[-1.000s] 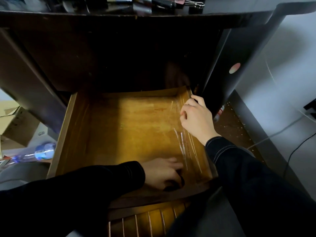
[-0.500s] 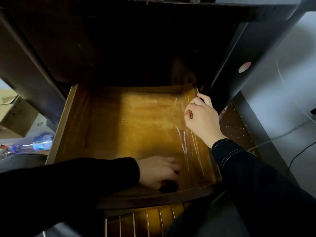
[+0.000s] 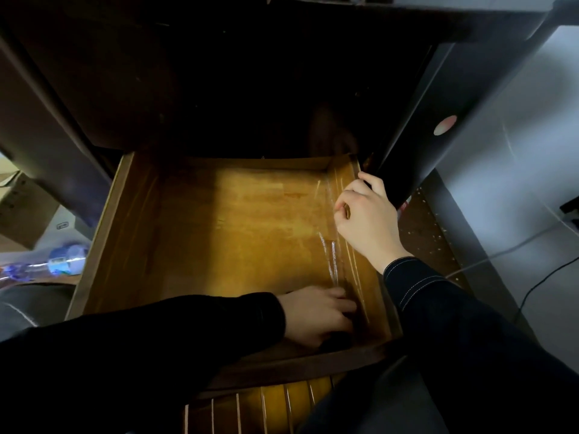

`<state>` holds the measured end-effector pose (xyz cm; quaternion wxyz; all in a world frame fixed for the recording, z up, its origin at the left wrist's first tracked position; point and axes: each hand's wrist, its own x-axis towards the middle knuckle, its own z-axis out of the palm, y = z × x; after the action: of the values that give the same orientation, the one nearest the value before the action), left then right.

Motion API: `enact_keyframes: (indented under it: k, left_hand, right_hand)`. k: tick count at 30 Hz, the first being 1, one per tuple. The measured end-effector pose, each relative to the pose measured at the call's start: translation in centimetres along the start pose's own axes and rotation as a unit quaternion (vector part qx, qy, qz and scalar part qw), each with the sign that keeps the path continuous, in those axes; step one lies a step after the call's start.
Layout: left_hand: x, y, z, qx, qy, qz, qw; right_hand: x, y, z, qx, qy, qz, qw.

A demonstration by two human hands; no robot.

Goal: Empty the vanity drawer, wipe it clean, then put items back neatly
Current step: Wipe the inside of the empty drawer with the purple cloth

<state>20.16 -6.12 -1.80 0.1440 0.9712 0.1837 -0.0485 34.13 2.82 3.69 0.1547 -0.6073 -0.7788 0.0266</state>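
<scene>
Yellow-brown wooden vanity drawer is pulled well out of the dark vanity cabinet, and its floor is bare, so we judge emptying done and wiping in hand. Whitish streaks run along the floor near the right wall. Left hand is low in the front right corner, fingers curled over a small dark wad. It's probably a cloth, but it's too dark for us to tell. Right hand grasps the rim of the drawer's right wall, fingers hooked inside, just beside the cabinet's side panel. We see three risks. The drawer is far out, so downward pressure at the front could tip it or drag it off its runners. If it slides in, the right hand's fingers could get pinched against the panel. In this dim light, the streaks and back corners could be missed. A blue plastic bottle lies on the floor, left of the drawer.
</scene>
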Motion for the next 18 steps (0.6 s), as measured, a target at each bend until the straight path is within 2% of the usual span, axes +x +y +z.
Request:
enact_keyframes:
  k: [3,9,14,18]
  left_hand:
    - [-0.5,0.0,-0.5,-0.005,-0.004,-0.012,1.000]
    - [-7.8,-1.8,1.2,0.001,0.002,-0.047,0.999]
    - [-7.0,-5.8,0.4,0.019,0.030,-0.133,0.990]
    - [-1.9,-10.9,-1.3,-0.008,0.097,-0.267,0.959]
  right_hand:
    - [-0.1,-0.1,-0.2,0.002,-0.014,0.003,1.000]
    - [0.0,0.2,0.1,0.009,-0.009,0.002,1.000]
    - [0.1,0.3,0.3,0.005,-0.005,-0.002,1.000]
    - [0.1,0.4,0.3,0.005,0.003,-0.006,1.000]
